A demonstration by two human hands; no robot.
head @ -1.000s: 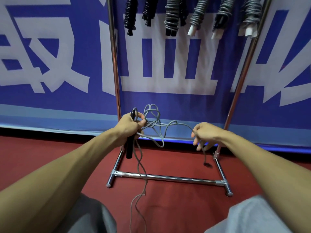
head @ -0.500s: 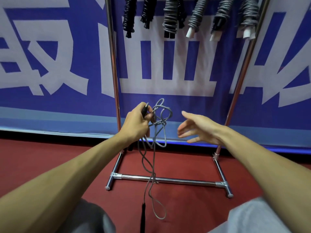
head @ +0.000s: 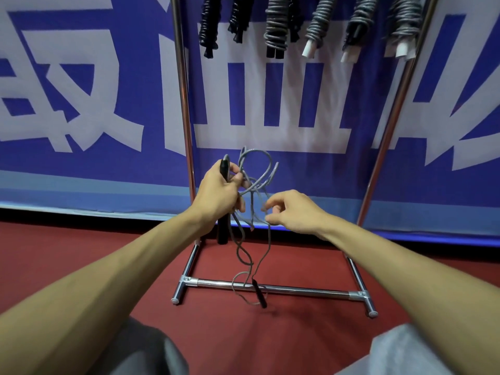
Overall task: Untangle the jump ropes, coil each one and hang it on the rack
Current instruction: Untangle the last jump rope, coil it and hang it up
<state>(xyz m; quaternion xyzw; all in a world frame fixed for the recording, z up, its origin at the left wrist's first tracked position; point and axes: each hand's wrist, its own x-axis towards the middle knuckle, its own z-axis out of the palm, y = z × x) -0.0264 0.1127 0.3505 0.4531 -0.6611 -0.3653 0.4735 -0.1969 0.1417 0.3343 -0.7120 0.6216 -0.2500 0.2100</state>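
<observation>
A blue banner point(head: 81, 90) with large white characters fills the background above a red floor point(head: 81, 253). A chrome rack point(head: 184, 104) stands in front of it, in the centre of the frame. Along the top edge, a row of coiled ropes point(head: 276, 23) hangs from the rack, black ones toward the left and grey ones with white handle ends toward the right. In the middle of the frame the left hand point(head: 216, 194) is closed round a black handle point(head: 223, 169), which is held upright, its lower end showing below the fist. The same hand also grips several loose loops of the grey jump rope point(head: 257, 180), which rise above the knuckles. Just right of it, the right hand point(head: 293, 212) has its fingers curled, with thumb and forefinger pinching one strand of that rope. From both hands the rope trails down in loose twists. Its second handle point(head: 259, 293), also black, dangles tilted in front of the rack's bottom bar, in the lower centre. Grey-clad knees show at the bottom corners of the frame.
</observation>
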